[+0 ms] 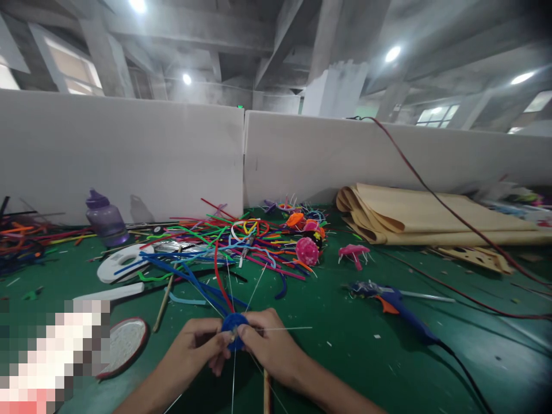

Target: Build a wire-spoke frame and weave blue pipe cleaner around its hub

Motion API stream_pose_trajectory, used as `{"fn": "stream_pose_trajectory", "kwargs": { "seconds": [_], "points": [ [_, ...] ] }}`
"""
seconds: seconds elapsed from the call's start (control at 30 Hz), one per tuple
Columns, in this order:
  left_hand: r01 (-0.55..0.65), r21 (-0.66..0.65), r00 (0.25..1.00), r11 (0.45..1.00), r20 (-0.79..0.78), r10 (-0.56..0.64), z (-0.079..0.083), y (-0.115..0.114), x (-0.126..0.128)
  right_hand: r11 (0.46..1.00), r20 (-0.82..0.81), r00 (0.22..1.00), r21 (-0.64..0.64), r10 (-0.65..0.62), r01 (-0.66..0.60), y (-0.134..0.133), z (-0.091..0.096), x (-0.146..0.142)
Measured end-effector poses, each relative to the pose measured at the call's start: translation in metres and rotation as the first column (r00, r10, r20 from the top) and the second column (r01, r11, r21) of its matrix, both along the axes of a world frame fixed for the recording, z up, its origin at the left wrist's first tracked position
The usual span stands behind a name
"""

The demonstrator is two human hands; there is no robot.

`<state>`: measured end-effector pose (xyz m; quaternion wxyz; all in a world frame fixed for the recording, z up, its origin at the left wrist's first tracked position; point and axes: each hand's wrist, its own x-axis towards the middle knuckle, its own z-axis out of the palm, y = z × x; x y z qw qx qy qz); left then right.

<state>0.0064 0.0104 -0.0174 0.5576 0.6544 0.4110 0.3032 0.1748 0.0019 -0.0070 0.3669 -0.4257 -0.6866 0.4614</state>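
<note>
Low in the middle of the view, a small round blue disc [235, 325] is pinched between my two hands. Thin pale wires fan out from it in several directions, and a red strip [222, 282] rises behind it. My left hand [206, 342] grips the disc's left side, thumb on its face. From the right, my right hand [268, 339] closes on the other side, its thumb near the disc's centre. Fingers cover part of the disc. Just beyond lie blue pipe cleaners [190, 275]. A wooden stick [267, 391] shows below my right hand.
A blue glue gun [401, 313] lies at right, its cable trailing forward. Behind are heaped coloured pipe cleaners [211, 233], pink wired pieces [307, 251] and folded brown paper [414, 215]. At left stand a purple bottle [106, 221], a white ring [123, 263] and a round red-rimmed dish [125, 346].
</note>
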Motion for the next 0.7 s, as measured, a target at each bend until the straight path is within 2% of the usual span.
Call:
{"fn": "stream_pose_trajectory", "kwargs": {
  "seconds": [0.13, 0.43, 0.53, 0.7],
  "points": [
    [-0.035, 0.013, 0.999, 0.999, -0.002, 0.035, -0.003, 0.002, -0.001, 0.999, -0.021, 0.999, -0.023, 0.042, -0.042, -0.001, 0.004, 0.000],
    [-0.023, 0.032, 0.998, 0.999, 0.061, 0.021, 0.007, 0.000, 0.000, 0.997, 0.031, 0.999, 0.074, -0.012, 0.009, 0.000, 0.003, 0.002],
    [-0.031, 0.039, 0.998, 0.999, 0.055, 0.029, 0.008, -0.001, -0.002, 0.999, 0.026, 1.000, 0.047, -0.007, 0.006, 0.000, 0.003, 0.002],
    [-0.006, 0.023, 0.997, 1.000, 0.077, 0.004, 0.009, -0.002, -0.005, 0.997, -0.037, 0.997, -0.025, 0.067, -0.068, 0.001, 0.004, 0.004]
  ]
}}
